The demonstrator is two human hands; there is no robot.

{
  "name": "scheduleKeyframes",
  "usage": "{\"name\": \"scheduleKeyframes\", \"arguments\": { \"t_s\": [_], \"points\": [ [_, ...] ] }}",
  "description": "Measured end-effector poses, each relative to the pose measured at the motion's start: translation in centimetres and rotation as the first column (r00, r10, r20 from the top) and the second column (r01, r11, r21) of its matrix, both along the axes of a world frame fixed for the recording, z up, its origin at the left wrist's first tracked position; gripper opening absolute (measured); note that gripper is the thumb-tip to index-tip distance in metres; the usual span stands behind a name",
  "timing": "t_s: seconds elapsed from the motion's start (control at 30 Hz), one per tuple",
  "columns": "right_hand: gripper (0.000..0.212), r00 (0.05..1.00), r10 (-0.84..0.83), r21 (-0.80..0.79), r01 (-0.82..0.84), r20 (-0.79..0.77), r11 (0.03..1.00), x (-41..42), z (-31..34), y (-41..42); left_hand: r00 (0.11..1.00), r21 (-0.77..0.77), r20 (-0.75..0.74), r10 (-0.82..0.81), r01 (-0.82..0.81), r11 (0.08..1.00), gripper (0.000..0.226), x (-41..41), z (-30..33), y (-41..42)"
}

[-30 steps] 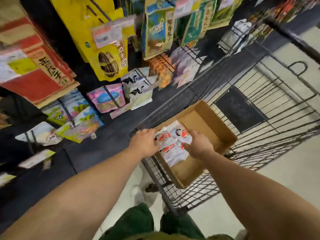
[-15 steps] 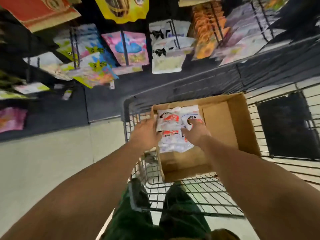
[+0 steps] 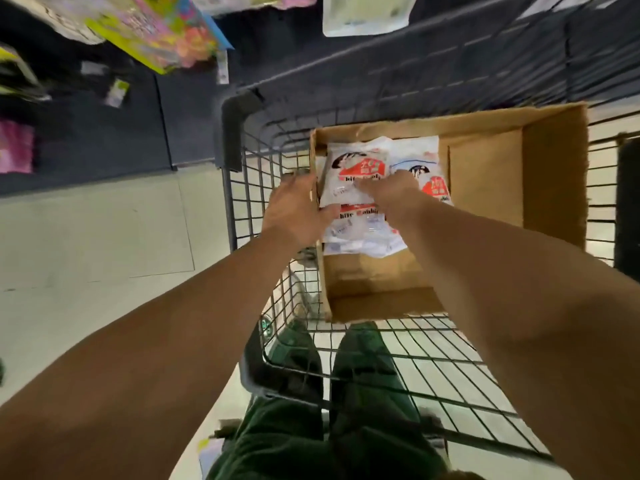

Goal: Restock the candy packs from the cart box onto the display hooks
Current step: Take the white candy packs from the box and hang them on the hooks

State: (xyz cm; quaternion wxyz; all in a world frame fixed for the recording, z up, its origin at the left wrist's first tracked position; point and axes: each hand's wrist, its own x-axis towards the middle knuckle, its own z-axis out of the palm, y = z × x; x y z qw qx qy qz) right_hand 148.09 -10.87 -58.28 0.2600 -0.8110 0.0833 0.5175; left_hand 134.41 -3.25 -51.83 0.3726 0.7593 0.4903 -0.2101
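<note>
Gathering the candy packs (image 3: pixel 353 174) called for squaring the loose stack first, then lifting it level so no pack slid back into the cardboard box (image 3: pixel 485 188), which sat in the wire cart (image 3: pixel 398 362). The left hand (image 3: pixel 298 209) was at the stack's left edge by the box wall; whether that grip was closed could not be told. The right hand (image 3: pixel 394 195) lay on top, fingers curled onto the upper pack
</note>
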Motion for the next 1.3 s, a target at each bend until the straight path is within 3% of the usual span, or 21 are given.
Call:
{"name": "scheduleKeyframes", "arguments": {
  "t_s": [0.1,0.2,0.3,0.37,0.47,0.53,0.6,0.67,0.77,0.93,1.0,1.1,1.17,1.3],
  "points": [
    [0.038,0.976,-0.124,0.093,0.142,-0.177,0.985,0.4,0.4,-1.6,0.998,0.023,0.019,0.064,-0.064,0.998,0.059,-0.2,0.0,-0.4],
    [0.04,0.955,-0.152,0.22,0.211,-0.257,0.952,0.4,1.8,-4.2,0.99,0.021,0.041,0.135,-0.136,0.991,0.049,0.1,0.5,-0.6],
    [0.044,0.915,-0.179,0.302,0.296,-0.361,0.906,-0.4,3.2,-6.2,0.956,-0.117,0.031,0.291,-0.285,0.951,0.052,0.8,1.3,-1.0],
    [0.042,0.888,-0.153,0.349,0.322,-0.433,0.88,-0.9,3.7,-7.2,0.894,-0.238,0.028,0.447,-0.429,0.871,0.043,1.2,1.7,-1.5],
    [0.042,0.86,-0.08,0.381,0.305,-0.503,0.873,-1.2,4.7,-7.9,0.767,-0.466,0.009,0.642,-0.565,0.681,0.026,1.3,1.9,-2.3],
    [0.046,0.856,-0.032,0.376,0.261,-0.517,0.889,-1.2,4.9,-8.2,0.673,-0.576,-0.04,0.739,-0.62,0.533,0.031,1.1,1.8,-2.6],
    [0.044,0.86,-0.013,0.374,0.235,-0.51,0.897,-1.3,4.8,-8.2,0.62,-0.598,-0.078,0.781,-0.656,0.46,0.039,0.9,1.5,-2.8],
    [0.035,0.881,-0.068,0.354,0.258,-0.467,0.899,-1.2,4.4,-7.9,0.607,-0.534,-0.091,0.789,-0.699,0.476,0.039,0.3,1.1,-2.8],
    [0.034,0.936,-0.194,0.231,0.267,-0.294,0.936,-1.1,3.5,-6.8,0.697,-0.377,-0.118,0.707,-0.691,0.618,0.043,-1.6,0.0,-2.6],
    [0.015,0.991,-0.129,0.136,0.131,-0.022,0.982,-1.6,1.3,-4.2,0.671,-0.315,-0.158,0.725,-0.73,0.607,0.053,-3.5,-1.0,-2.2],
    [0.014,0.993,-0.108,0.119,0.112,-0.038,0.987,-1.8,1.0,-3.6,0.65,-0.33,-0.157,0.743,-0.744,0.581,0.044,-3.1,-1.1,-2.3],
    [0.038,0.98,-0.148,0.186,0.172,-0.135,0.967,-1.7,1.2,-4.1,0.617,-0.368,-0.14,0.774,-0.758,0.538,0.039,-2.9,-1.1,-2.3],
    [0.042,0.962,-0.208,0.201,0.242,-0.178,0.949,-1.5,1.9,-5.1,0.594,-0.386,-0.132,0.794,-0.768,0.511,0.039,-3.3,-0.9,-2.2],
    [0.02,0.921,-0.337,0.12,0.364,-0.198,0.924,-0.6,4.2,-6.7,0.564,-0.459,-0.101,0.82,-0.758,0.464,0.048,-3.3,0.5,-2.9]
  ]
}}
